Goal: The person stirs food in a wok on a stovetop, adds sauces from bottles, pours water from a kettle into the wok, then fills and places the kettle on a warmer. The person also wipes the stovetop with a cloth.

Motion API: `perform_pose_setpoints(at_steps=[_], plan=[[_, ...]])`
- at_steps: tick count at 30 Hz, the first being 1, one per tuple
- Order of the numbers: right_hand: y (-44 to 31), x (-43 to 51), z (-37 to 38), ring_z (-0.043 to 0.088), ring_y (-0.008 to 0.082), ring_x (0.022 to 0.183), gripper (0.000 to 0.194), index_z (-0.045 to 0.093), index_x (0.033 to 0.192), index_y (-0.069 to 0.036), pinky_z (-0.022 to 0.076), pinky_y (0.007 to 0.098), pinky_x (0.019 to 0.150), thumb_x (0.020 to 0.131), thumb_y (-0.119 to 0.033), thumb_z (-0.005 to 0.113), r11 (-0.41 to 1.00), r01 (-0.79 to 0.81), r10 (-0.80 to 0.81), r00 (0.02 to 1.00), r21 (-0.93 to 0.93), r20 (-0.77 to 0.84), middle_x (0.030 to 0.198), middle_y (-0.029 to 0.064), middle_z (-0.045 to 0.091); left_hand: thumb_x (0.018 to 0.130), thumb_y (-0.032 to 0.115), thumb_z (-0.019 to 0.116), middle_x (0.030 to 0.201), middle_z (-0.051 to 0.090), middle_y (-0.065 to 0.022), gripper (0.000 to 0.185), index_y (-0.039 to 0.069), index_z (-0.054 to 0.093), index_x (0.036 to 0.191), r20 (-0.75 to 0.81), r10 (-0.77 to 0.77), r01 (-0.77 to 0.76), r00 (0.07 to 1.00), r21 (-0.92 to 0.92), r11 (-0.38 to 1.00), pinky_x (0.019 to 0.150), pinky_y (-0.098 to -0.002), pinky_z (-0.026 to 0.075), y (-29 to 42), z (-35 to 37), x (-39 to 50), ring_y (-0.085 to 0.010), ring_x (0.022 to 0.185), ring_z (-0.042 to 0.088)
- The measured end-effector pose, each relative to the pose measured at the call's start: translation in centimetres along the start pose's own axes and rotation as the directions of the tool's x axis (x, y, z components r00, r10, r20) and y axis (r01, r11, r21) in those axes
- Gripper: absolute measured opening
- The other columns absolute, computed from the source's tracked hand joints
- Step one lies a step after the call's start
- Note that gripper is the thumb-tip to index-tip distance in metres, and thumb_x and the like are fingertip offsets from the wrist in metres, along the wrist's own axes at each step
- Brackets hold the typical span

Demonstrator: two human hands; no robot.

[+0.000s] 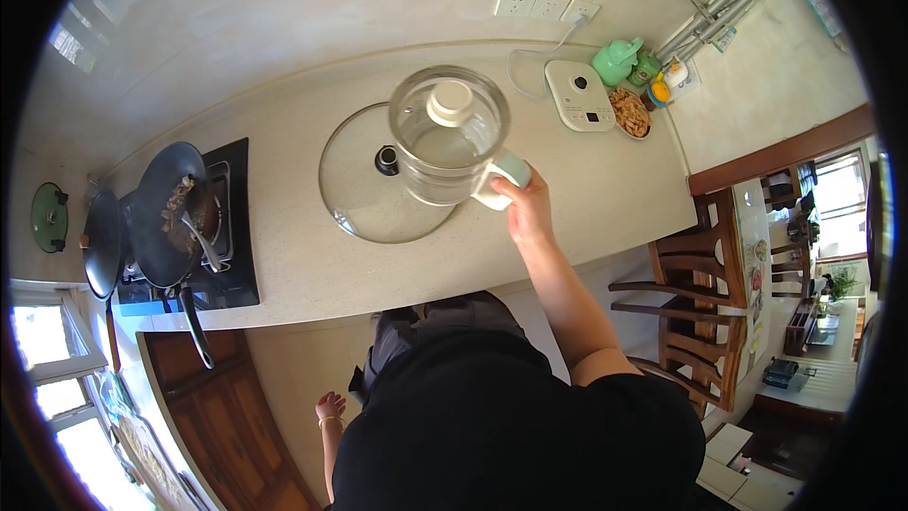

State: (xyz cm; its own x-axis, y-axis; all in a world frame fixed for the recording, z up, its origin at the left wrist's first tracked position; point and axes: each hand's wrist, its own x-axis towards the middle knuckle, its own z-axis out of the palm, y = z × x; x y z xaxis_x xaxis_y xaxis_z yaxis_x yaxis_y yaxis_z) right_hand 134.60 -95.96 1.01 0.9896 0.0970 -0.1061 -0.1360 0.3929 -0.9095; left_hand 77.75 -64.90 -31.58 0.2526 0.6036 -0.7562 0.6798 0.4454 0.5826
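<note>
My right hand [528, 206] grips the white and pale green handle of a glass kettle [443, 156] with a round cream lid knob. I hold the kettle over the counter, where it overlaps the right part of a large glass pan lid [369, 206] with a black knob. My left hand [330, 405] hangs low beside my body, fingers partly curled, with nothing seen in it; a bracelet circles the wrist. A cream electric base [580, 96] with a dark knob lies on the counter to the right of the kettle, its cord running to a wall socket.
On the left, a wok [170, 213] with food and a metal spatula [202, 241] sits on a black gas hob [241, 227]. Its handle juts past the counter's front edge. A bowl of brown food [630, 113] and a green pot [616, 62] stand at the far right. Wooden chairs [702, 262] are beyond.
</note>
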Motion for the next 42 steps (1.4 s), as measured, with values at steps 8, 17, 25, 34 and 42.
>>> perform_pose_setpoints(at_steps=[8, 17, 25, 34, 42], plan=[[-0.6, 5.7, -10.3, 0.058, 0.0122, 0.076, 0.026, 0.063, 0.090, -0.006, 0.0459, 0.0275, 0.073, 0.066, -0.001, 0.070, 0.984, 0.051, -0.075, 0.987, -0.168, -0.140, 0.083, 0.0012, 0.062, 0.091, 0.012, 0.055, 0.087, 0.066, -0.0119, 0.021, 0.000, 0.059, 0.108, -0.001, -0.030, 0.030, 1.000, -0.046, 0.998, 0.053, -0.0270, 0.052, 7.7, 10.3, -2.9, -0.0186, 0.065, 0.065], [2.3, 7.8, -14.5, 0.057, 0.0207, 0.097, 0.042, 0.055, 0.116, 0.004, 0.0452, 0.0341, 0.088, 0.076, -0.004, 0.064, 0.977, 0.042, -0.073, 0.987, -0.207, -0.146, 0.107, 0.0106, 0.060, 0.084, 0.013, 0.056, 0.086, 0.068, -0.0103, 0.024, -0.001, 0.064, 0.101, -0.194, 0.062, -0.017, 0.979, 0.223, 0.975, 0.066, -0.0303, 0.054, 7.9, 11.0, -9.0, -0.0188, 0.071, 0.068], [6.8, 11.2, -20.2, 0.058, 0.0220, 0.095, 0.040, 0.055, 0.115, 0.004, 0.0456, 0.0342, 0.085, 0.078, -0.008, 0.062, 0.971, 0.026, -0.055, 0.991, -0.237, -0.120, 0.107, 0.0117, 0.060, 0.086, 0.011, 0.054, 0.089, 0.067, -0.0110, 0.025, -0.003, 0.063, 0.105, -0.266, -0.089, 0.117, 0.960, 0.092, 0.989, 0.067, -0.0308, 0.054, 1.5, 8.6, -12.7, -0.0190, 0.073, 0.068], [7.9, 11.7, -19.1, 0.057, 0.0253, 0.095, 0.028, 0.056, 0.101, 0.008, 0.0450, 0.0372, 0.087, 0.080, -0.009, 0.060, 0.731, 0.015, -0.166, 0.974, -0.682, -0.156, 0.102, 0.0168, 0.059, 0.083, 0.012, 0.055, 0.076, 0.066, -0.0103, 0.024, -0.002, 0.065, 0.099, -0.369, -0.202, 0.115, 0.907, -0.245, 0.963, 0.061, -0.0307, 0.055, -19.4, 1.0, -15.7, -0.0189, 0.064, 0.066], [16.5, -7.8, -8.6, 0.057, 0.0267, 0.096, 0.026, 0.055, 0.103, 0.008, 0.0449, 0.0379, 0.087, 0.080, -0.004, 0.055, 0.157, 0.277, -0.720, 0.689, -0.948, 0.082, 0.104, 0.0177, 0.058, 0.083, 0.007, 0.054, 0.084, 0.065, -0.0116, 0.022, -0.003, 0.061, 0.102, -0.342, -0.594, 0.197, 0.728, -0.725, 0.660, 0.058, -0.0319, 0.054, -34.6, -9.6, -21.3, -0.0197, 0.067, 0.064]])
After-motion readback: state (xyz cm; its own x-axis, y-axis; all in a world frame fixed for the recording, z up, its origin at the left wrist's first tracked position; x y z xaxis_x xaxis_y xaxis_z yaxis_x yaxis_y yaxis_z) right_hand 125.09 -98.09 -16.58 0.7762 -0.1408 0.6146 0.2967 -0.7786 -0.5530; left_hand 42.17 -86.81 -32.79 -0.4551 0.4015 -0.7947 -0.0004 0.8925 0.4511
